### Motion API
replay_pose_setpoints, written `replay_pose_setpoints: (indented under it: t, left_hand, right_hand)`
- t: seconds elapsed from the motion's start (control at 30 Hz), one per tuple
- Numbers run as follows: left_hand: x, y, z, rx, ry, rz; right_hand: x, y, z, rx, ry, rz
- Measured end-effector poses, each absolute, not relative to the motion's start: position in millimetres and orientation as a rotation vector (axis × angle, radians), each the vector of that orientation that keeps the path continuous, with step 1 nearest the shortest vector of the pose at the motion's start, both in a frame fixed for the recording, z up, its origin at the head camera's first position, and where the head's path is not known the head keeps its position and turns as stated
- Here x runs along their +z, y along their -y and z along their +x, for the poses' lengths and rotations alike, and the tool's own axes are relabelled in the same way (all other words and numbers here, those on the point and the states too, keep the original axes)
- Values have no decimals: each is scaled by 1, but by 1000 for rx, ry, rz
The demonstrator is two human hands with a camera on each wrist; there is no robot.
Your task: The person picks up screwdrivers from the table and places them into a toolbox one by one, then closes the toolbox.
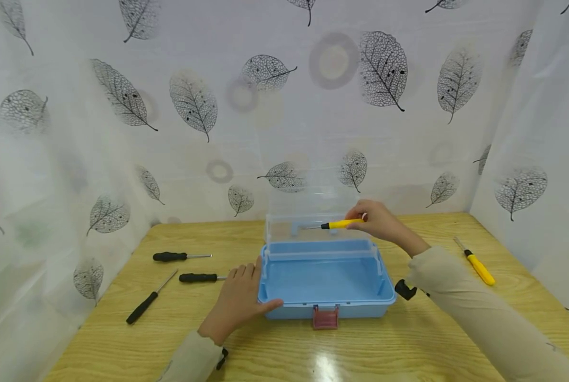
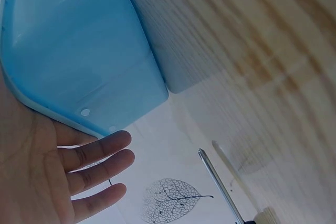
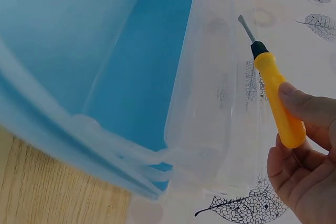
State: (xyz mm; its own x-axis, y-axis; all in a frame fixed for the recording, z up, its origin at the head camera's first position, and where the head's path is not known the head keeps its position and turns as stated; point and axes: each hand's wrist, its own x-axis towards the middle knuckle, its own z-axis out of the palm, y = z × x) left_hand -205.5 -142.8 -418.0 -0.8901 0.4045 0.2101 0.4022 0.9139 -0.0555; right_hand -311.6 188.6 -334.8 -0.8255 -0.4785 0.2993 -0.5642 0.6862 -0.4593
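A light blue plastic box (image 1: 329,311) with a pink front latch (image 1: 325,318) stands on the table, its clear lid (image 1: 284,228) raised at the back. My left hand (image 1: 238,297) rests against the box's left side, thumb over the front rim; in the left wrist view its fingers (image 2: 100,177) are straight along the wall. Above the back of the box, my right hand (image 1: 378,220) pinches a yellow-handled screwdriver (image 1: 345,224) by its handle, the blade pointing left. The right wrist view shows the flat tip and black collar of this screwdriver (image 3: 278,98).
Several black-handled screwdrivers lie left of the box: one at the back (image 1: 169,256), one near my left hand (image 1: 197,277), one slanted in front (image 1: 142,309). Another yellow-handled screwdriver (image 1: 480,268) lies at the right. Leaf-patterned curtains (image 1: 284,106) hang around the wooden table (image 1: 284,361).
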Motion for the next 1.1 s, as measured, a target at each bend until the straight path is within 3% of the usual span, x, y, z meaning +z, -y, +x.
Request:
replay_pose_setpoints:
  t: [1.1]
  left_hand:
    - [-416, 141, -203, 22, 2861, -608]
  right_hand:
    - [-341, -170, -313, 792, 2816, 928]
